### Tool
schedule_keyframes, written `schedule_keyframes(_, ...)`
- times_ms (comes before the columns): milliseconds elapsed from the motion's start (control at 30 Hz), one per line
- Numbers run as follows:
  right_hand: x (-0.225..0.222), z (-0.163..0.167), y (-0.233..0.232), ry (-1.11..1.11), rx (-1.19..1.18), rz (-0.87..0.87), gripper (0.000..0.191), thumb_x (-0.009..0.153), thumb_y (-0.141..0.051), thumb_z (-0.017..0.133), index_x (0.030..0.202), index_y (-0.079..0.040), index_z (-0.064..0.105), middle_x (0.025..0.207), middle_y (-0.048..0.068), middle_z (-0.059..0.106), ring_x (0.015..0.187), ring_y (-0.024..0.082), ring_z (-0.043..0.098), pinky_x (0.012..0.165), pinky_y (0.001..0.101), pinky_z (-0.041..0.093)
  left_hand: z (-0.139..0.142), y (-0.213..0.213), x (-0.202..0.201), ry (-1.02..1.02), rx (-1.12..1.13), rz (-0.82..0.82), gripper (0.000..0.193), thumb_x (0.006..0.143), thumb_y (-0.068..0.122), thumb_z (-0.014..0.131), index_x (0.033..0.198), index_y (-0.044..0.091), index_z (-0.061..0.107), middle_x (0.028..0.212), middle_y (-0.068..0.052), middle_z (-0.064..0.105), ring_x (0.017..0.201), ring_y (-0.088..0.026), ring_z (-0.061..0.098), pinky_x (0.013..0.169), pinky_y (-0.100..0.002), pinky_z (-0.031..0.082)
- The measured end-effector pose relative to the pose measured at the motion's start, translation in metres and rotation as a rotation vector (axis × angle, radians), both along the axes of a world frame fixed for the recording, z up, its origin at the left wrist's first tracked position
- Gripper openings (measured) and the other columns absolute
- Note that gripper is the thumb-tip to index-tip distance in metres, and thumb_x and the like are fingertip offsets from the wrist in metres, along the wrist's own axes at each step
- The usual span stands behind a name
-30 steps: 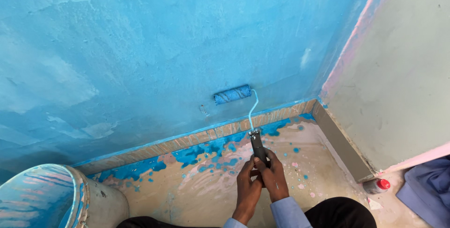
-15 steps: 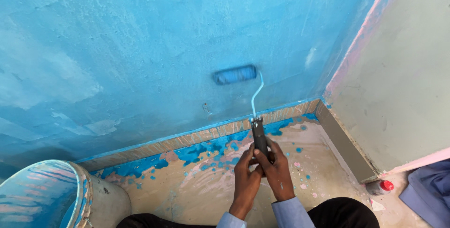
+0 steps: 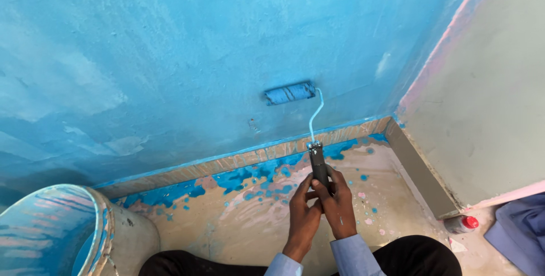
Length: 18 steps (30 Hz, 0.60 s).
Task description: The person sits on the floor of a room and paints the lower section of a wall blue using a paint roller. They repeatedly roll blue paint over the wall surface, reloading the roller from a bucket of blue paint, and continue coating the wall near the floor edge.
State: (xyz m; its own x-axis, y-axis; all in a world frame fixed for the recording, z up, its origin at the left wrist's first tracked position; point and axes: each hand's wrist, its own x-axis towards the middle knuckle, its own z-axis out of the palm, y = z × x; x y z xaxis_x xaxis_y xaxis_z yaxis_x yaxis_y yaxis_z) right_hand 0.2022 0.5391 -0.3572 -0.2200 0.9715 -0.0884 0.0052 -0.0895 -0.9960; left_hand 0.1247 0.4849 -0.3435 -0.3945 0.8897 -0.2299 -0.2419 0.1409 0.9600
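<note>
Pointing up and away from the person, the paint roller (image 3: pixel 311 122) runs its long axis from the dark handle to a bent wire arm, its sleeve lying crosswise against the blue wall (image 3: pixel 170 54). Left hand (image 3: pixel 302 216) and right hand (image 3: pixel 338 205) both wrap the handle, fingers closed tight. The sleeve is soaked blue. Below, the tan floor (image 3: pixel 250 219) is splashed blue; a grey wall (image 3: pixel 494 100) meets the corner, a paint-streaked bucket (image 3: pixel 68 236) at left
</note>
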Motion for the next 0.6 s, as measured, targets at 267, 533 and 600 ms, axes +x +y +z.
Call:
schedule_keyframes(267,0.002,-0.046,-0.014,0.044,-0.146,-0.043,0.047,0.088,-0.004,0.065,0.133,0.001,0.055,0.098,0.016,0.069,0.071,0.027,0.076,0.056,0.0367,0.062,-0.041,-0.020,0.012,-0.147,-0.180,-0.011,0.060,0.093,-0.003,0.051,0.150,0.015,0.051,0.121,-0.016,0.068,0.102,-0.022,0.068,0.076,-0.031,0.060)
schedule_keyframes(533,-0.004,-0.017,-0.012,0.043,-0.046,-0.035,0.050,0.087,-0.009,0.070,0.136,-0.001,0.058,0.098,0.012,0.070,0.076,0.021,0.072,0.061,0.0332,0.059,-0.020,-0.012,0.004,-0.050,-0.044,0.031,0.059,0.091,-0.005,0.055,0.146,0.014,0.053,0.126,-0.005,0.066,0.110,-0.018,0.066,0.081,-0.032,0.063)
schedule_keyframes(600,-0.005,0.004,-0.006,-0.002,0.091,-0.022,0.051,0.089,-0.013,0.074,0.137,-0.002,0.060,0.102,0.008,0.072,0.084,0.015,0.069,0.069,0.0299,0.057,-0.003,-0.005,0.000,-0.015,0.002,0.031,0.058,0.091,-0.004,0.058,0.146,0.014,0.053,0.126,-0.005,0.067,0.111,-0.018,0.067,0.082,-0.032,0.064)
